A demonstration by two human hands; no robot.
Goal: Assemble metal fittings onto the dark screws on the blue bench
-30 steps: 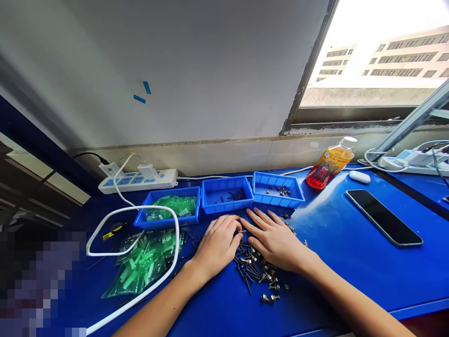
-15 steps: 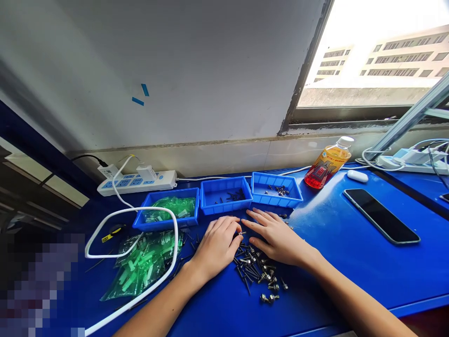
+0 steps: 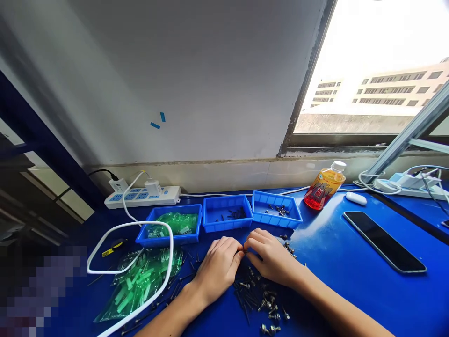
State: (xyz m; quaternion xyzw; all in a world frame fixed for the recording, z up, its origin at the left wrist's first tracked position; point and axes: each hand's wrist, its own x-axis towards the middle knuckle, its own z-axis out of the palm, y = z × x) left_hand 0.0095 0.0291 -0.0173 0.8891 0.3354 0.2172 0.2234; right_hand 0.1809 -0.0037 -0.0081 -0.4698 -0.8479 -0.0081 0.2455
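My left hand (image 3: 218, 264) and my right hand (image 3: 272, 256) meet fingertip to fingertip above the blue table. Between them is a small screw (image 3: 246, 252), pinched by both and mostly covered by the fingers. Just below my hands lies a pile of loose dark screws and bolts (image 3: 269, 299), some with shiny hex heads. More bolts (image 3: 289, 247) lie beyond my right wrist, and thin dark screws (image 3: 175, 288) are scattered by my left forearm.
Behind my hands stand three blue bins: the left one (image 3: 189, 238) with green bags, the middle (image 3: 228, 228) and right (image 3: 277, 220) with screws. A white cable (image 3: 170, 252) loops over a green bag (image 3: 140, 285). A bottle (image 3: 322, 187) and phone (image 3: 384, 241) are to the right.
My right hand's spread fingers have closed to a pinch against my left fingertips, at the small screw. The camera view has tilted up, so the table sits lower.
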